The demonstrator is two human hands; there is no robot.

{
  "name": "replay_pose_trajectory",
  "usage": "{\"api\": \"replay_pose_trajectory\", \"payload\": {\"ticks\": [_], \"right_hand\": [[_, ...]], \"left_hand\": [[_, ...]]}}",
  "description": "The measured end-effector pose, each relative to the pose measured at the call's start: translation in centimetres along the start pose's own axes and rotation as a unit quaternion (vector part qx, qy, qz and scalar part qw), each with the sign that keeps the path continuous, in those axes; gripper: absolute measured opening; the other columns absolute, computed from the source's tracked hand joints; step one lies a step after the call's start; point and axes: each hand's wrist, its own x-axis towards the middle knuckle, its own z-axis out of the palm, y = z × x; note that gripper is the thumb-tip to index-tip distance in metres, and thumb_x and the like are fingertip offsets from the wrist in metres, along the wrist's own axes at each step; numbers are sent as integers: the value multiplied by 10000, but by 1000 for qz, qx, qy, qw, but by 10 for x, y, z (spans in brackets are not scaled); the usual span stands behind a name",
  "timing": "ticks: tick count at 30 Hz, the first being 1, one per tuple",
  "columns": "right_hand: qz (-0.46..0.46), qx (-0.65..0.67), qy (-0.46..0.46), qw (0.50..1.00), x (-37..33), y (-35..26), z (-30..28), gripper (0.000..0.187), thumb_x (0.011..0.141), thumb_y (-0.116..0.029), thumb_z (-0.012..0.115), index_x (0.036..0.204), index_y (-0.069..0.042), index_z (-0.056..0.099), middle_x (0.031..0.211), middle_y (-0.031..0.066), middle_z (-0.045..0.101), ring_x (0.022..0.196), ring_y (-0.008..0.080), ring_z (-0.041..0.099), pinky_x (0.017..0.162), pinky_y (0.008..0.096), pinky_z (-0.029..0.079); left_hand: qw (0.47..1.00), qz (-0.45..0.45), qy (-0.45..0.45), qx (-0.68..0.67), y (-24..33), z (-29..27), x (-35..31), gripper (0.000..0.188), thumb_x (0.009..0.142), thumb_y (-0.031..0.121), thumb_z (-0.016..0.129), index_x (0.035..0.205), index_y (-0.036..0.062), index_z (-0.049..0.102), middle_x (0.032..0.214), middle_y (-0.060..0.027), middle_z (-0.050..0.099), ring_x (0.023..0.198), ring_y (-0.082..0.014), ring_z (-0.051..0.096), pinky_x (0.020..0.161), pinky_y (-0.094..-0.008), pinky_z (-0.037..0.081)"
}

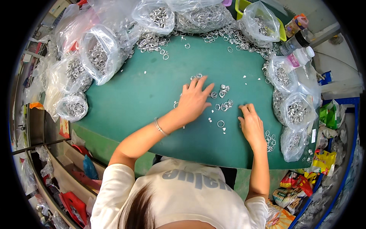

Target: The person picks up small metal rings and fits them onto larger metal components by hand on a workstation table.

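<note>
My left hand reaches over the middle of the green table, palm down with its fingers spread. Just beyond its fingertips lie a few silver-coloured metal rings. To its right sits a loose cluster of rings, with another small cluster a little farther off. A single ring lies nearer to me. Right of these, my right hand rests low over the table, fingers partly bent, the thumb apart from the index finger. Its palm is hidden. Several rings lie beside its wrist.
Clear plastic bags of rings line the table's left side, and more bags stand along the right. Heaped rings run along the far edge. A white-capped bottle stands among the right-hand bags. Small white scraps dot the green tabletop.
</note>
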Motion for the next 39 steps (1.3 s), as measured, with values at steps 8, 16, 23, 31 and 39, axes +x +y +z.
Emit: {"api": "replay_pose_trajectory", "payload": {"ticks": [8, 16, 23, 31, 39], "right_hand": [[-111, 16, 100, 989, 28, -8, 17, 240, 714, -19, 660, 949, -11, 610, 976, 93, 566, 856, 266, 524, 775, 353, 400], [13, 234, 132, 963, 9, -6, 13, 230, 690, -49, 723, 873, -20, 586, 835, 69, 605, 840, 237, 543, 768, 334, 378], [30, 59, 162, 985, -7, 7, 15, 277, 734, -65, 678, 990, -46, 575, 956, 71, 573, 914, 248, 509, 804, 353, 352], [-83, -19, 122, 989, 3, -14, 24, 334, 725, -72, 663, 1048, -38, 587, 1106, 85, 519, 1049, 270, 456, 921, 448, 303], [22, 337, 144, 930, -7, -9, 19, 258, 766, -8, 646, 1021, -13, 606, 865, 61, 655, 853, 171, 588, 824, 300, 386]], "left_hand": [[961, -88, -125, -231, -13, 0, -5, 262, 782, -2, 591, 1040, 42, 567, 953, -128, 541, 939, -318, 506, 824, -397, 413], [981, -12, -89, -171, 20, -14, -11, 409, 731, 45, 667, 1121, 64, 546, 1151, -98, 487, 1011, -279, 477, 824, -379, 381], [990, 68, -110, -48, 30, 16, -1, 430, 704, 99, 706, 1106, 70, 556, 1158, -78, 490, 1043, -245, 455, 781, -370, 349], [981, -18, -60, -185, 18, 15, -3, 309, 717, 18, 663, 1013, 47, 579, 1040, -68, 559, 962, -243, 510, 761, -345, 355], [986, -27, -32, -161, 29, 4, -10, 440, 729, -21, 630, 1150, 59, 532, 1139, -100, 502, 1019, -273, 482, 822, -360, 362]]}}
